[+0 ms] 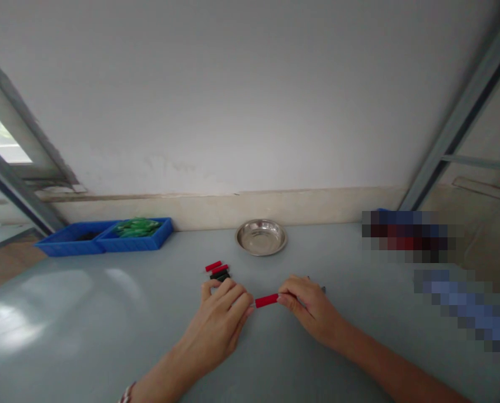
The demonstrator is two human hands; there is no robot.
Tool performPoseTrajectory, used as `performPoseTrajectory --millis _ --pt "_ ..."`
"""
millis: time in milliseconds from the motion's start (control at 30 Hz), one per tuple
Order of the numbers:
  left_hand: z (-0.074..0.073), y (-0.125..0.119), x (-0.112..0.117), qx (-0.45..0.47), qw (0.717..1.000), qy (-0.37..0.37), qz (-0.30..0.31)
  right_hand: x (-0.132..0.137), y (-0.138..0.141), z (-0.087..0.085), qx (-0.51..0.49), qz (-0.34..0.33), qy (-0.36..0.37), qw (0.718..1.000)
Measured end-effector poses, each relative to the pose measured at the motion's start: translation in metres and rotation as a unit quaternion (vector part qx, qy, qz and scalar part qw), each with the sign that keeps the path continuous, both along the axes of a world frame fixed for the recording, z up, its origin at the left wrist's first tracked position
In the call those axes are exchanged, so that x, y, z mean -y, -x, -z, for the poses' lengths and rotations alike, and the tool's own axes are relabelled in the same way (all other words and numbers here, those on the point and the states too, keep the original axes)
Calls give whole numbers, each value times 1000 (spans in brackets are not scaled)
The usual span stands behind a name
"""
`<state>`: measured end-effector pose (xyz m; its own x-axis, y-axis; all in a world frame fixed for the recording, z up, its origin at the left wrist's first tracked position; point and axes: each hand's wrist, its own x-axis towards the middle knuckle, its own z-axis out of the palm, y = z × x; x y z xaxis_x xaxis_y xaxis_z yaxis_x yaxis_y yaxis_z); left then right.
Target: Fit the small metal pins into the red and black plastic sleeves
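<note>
A short red tube point(267, 300) is held level between my two hands, low over the grey tabletop. My right hand point(311, 305) pinches its right end between thumb and fingertips. My left hand point(225, 313) has its fingers closed at the tube's left end; what lies inside that pinch is hidden. Dark ends of a thin object point(323, 289) show just behind my right hand, too small to name. Beyond my left hand lie two more red tubes point(213, 266) and some black ones point(220, 275), partly covered by the fingers.
A round steel dish point(261, 238) stands near the wall. At the back left is a blue divided tray point(135, 246) with green pieces in one compartment and dark bits in the other. A blurred patch point(409, 238) hides things at the right. Metal posts point(455, 123) flank the table.
</note>
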<state>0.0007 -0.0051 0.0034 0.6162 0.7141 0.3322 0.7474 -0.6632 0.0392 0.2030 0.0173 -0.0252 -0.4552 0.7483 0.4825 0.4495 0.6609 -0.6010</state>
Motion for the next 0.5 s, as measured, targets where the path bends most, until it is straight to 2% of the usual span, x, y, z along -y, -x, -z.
performPoseTrajectory --millis 200,500 --pt "4 3 -4 19 998 54 10 0 -2 1 7 1 -10 1000" --pt "3 2 -3 51 996 70 -1 -2 -4 3 -5 -1 107 994"
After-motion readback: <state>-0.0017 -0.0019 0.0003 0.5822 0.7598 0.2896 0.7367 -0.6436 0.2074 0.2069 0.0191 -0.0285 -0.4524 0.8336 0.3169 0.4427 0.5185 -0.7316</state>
